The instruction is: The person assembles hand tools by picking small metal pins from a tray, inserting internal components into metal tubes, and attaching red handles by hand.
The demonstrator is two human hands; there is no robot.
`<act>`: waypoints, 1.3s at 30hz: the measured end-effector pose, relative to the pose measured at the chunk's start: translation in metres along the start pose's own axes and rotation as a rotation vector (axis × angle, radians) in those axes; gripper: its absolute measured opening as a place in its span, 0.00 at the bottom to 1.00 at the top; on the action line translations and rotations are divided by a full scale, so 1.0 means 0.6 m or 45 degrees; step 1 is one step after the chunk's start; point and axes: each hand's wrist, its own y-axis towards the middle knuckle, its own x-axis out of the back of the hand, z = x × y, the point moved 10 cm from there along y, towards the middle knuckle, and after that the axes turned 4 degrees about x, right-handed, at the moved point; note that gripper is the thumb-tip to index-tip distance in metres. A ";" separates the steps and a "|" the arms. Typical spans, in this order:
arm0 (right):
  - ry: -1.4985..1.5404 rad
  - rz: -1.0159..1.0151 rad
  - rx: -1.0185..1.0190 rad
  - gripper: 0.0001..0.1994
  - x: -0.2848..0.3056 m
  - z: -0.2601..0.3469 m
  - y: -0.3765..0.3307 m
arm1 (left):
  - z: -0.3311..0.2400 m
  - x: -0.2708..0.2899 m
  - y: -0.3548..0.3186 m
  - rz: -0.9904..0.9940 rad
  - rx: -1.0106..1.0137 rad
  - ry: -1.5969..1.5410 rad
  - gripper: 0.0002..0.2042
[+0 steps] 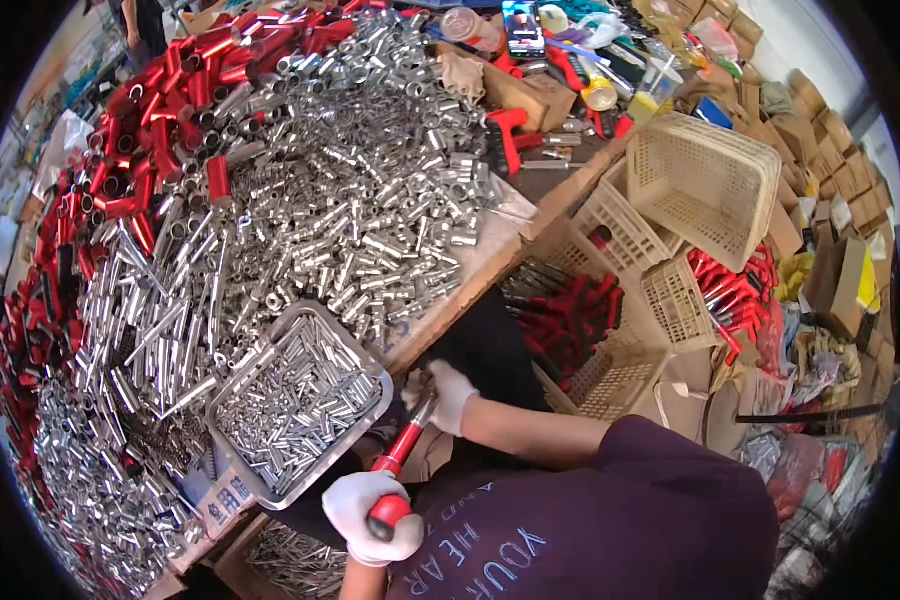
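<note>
In front of my torso, a red-handled tool with a metal end [400, 450] is held slantwise between both gloved hands. My left hand [365, 515], in a white glove, wraps round its thick red grip, which has a dark rounded end. At the upper end, my right hand [448, 398], also gloved in white, closes on the metal part; its fingertips are partly hidden. Just left of the tool, a grey metal tray [378, 405] full of short silver pins [295, 400] rests at the bench edge.
Silver fittings [370, 230], long rods [160, 320] and red sleeves [160, 120] heap the bench [470, 285]. Cream plastic baskets [705, 180] stand at right, some near red-handled tools [570, 320]. A lit phone [523, 28] lies at the far end. Cardboard boxes [840, 180] line the right side.
</note>
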 end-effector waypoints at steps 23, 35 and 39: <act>-3.239 -0.223 0.690 0.27 0.175 0.427 0.054 | 0.032 -0.032 -0.009 0.336 0.472 -0.199 0.21; -3.115 0.550 0.367 0.21 -0.119 0.252 -0.214 | 0.160 0.231 0.268 -0.448 0.273 1.359 0.11; -2.553 1.234 0.220 0.16 -0.201 0.141 -0.312 | 0.181 0.233 0.288 -0.418 0.212 1.519 0.09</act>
